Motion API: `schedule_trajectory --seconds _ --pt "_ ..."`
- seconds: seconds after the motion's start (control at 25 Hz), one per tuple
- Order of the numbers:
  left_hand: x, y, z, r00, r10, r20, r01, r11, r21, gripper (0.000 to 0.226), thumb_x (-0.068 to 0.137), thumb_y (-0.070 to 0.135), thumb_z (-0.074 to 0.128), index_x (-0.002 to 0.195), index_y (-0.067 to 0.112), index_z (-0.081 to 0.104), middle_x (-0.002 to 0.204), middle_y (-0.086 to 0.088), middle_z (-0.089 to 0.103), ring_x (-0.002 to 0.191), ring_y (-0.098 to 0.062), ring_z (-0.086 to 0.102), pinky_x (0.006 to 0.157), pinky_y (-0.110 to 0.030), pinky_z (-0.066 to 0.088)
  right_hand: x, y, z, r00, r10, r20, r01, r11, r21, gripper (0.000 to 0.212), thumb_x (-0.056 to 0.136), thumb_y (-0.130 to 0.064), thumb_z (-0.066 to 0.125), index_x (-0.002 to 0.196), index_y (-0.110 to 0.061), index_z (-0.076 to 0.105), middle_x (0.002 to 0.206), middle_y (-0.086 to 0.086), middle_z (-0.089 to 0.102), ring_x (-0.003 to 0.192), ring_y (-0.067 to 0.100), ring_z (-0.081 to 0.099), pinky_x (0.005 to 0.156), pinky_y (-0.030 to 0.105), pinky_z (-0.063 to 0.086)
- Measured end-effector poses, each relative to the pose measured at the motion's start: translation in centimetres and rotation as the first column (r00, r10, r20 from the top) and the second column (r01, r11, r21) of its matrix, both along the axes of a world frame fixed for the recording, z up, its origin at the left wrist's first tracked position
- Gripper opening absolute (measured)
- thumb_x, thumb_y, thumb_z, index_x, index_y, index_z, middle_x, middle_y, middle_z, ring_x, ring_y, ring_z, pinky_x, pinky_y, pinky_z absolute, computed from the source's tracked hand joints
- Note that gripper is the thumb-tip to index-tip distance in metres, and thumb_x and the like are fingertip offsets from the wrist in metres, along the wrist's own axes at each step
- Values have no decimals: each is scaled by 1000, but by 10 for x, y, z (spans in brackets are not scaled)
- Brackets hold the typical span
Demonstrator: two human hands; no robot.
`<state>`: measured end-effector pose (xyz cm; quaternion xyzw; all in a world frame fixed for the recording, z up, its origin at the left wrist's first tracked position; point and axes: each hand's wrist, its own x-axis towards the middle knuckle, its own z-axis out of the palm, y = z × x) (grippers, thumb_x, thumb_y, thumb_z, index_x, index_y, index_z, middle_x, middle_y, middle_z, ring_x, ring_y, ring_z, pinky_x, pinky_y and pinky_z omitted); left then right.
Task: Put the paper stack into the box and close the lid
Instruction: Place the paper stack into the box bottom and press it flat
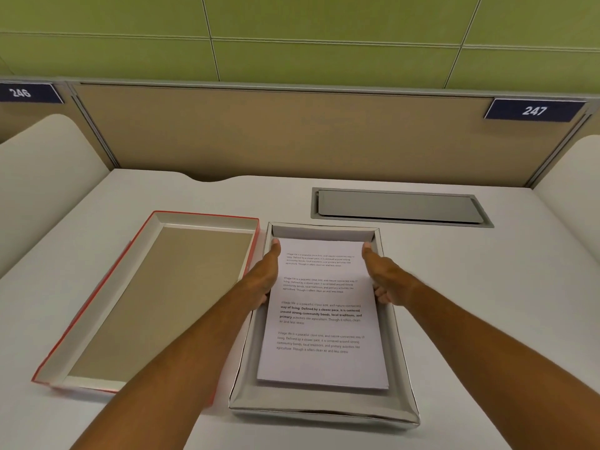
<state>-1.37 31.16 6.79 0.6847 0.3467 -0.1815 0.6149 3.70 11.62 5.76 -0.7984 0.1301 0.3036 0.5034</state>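
Paper stack (321, 319): printed sheets, lying inside open white box (402, 414) on desk (487, 287). Left hand (263, 280) grips stack's left edge, thumb on top, fingers underneath. Right hand (384, 280) grips right edge likewise. Lid (107, 287): red-edged, upturned, just left of box. Metal cable hatch (399, 206): behind box, shut. Number plate "247" (534, 110): on partition.

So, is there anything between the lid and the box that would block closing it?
Only the hands. The left hand and right hand reach over the box walls, holding the paper stack inside. The lid lies upside down just left of the box, with nothing between them.
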Motion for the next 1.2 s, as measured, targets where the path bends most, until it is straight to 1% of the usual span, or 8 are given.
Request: schedule_trajectory --seconds 0.2,0.28,0.4,0.52,0.64,0.8,1.04,1.2 --pt "8 6 -16 999 -43 -17 42 998 -42 82 93 67 16 143 7 40 143 -18 50 131 -36 45 112 -47 31 0 -8 -14 997 48 -54 -48 999 7 53 100 -54 21 121 -12 46 89 5 57 84 24 56 89 42 43" --pt "10 8 -18 998 -55 -13 54 998 -39 83 92 68 16 144 6 39 144 -21 49 133 -38 44 112 -47 30 13 -10 -18 990 122 69 -111 982 -153 52 100 -49 31 117 -4 51 99 11 62 88 28 59 88 41 48" --pt "11 11 -16 998 -63 -7 63 997 -54 83 93 66 22 147 4 34 148 -26 40 139 -43 35 116 -50 23 49 -7 -19 901 348 258 -177 840 -513 42 93 -29 51 122 2 53 121 20 59 104 34 58 84 37 47" --pt "1 20 -32 973 -225 52 216 967 134 81 85 62 54 146 13 36 150 -7 44 134 -31 44 112 -44 35 82 -1 -21 810 520 270 -270 741 -614 38 88 -16 57 123 0 54 124 19 58 100 28 56 80 32 46" --pt "-29 17 -49 795 -604 46 514 712 479 105 72 44 79 151 24 14 156 0 34 139 -25 40 109 -40 40 100 4 -29 716 653 247 -369 655 -659 37 87 -13 57 122 -2 57 124 17 60 101 28 56 78 28 41" --pt "-65 13 -63 610 -775 -165 696 424 579 144 63 54 81 140 36 -39 155 3 -38 147 -22 -24 120 -44 8 111 14 -34 655 729 198 -487 608 -627 18 84 -12 57 95 1 63 101 19 66 85 26 54 65 27 39" --pt "-80 6 -68 528 -816 -236 709 270 651 145 64 52 81 129 41 -48 138 7 -59 134 -21 -46 119 -42 1 112 25 -33 630 763 144 -551 570 -609 22 83 -17 59 64 -15 49 80 3 52 82 23 48 59 24 30" --pt "-82 2 -69 545 -807 -227 681 268 681 137 71 50 77 127 42 -48 142 7 -55 137 -21 -42 119 -40 5 116 28 -38 631 765 127 -560 563 -608 29 84 -19 59 57 -21 48 75 -3 48 84 23 49 67 28 34"
